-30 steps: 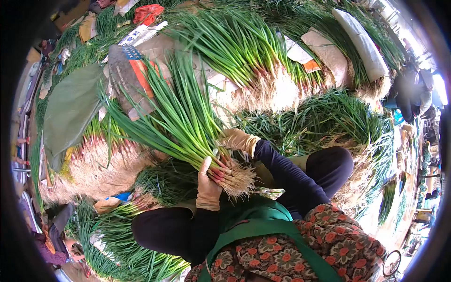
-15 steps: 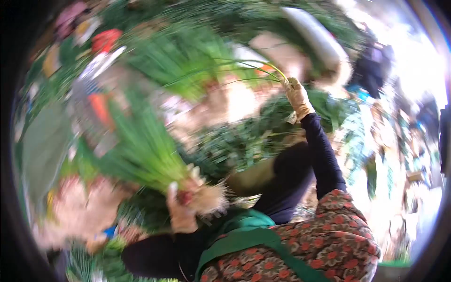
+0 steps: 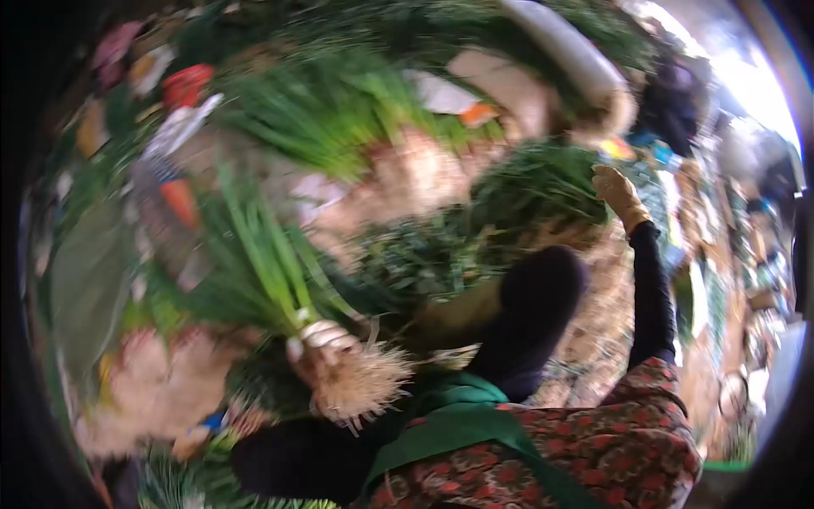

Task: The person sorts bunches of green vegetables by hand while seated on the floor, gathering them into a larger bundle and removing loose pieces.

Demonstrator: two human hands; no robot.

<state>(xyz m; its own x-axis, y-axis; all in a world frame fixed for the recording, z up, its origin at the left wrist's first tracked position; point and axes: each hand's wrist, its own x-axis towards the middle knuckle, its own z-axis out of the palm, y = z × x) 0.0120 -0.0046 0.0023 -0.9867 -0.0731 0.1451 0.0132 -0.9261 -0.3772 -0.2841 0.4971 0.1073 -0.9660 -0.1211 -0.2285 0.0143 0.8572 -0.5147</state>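
Observation:
A bunch of green onions [image 3: 284, 263] leans across my lap, green leaves up to the left and pale, bushy roots [image 3: 360, 382] toward me. My left hand [image 3: 295, 348] grips it near the white bases; only a fingertip shows and the rest is hidden behind the bunch. Out to the right, my gloved right hand [image 3: 621, 197] is raised over a pile of loose green leaves [image 3: 543, 182]. Its fingers are loosely apart with nothing visible in them, though motion blurs them.
More green onion bunches [image 3: 331, 110] lie ahead, roots toward me. Another root-end bundle [image 3: 178, 373] sits at the left. A white-wrapped roll [image 3: 577, 55] lies at the far right. Cut leaves [image 3: 415, 254] cover the ground before my bent knee [image 3: 543, 293].
My right hand has moved right and down, and the long leaves it held are gone from it. The bunch in my left hand has turned, its roots now facing me more.

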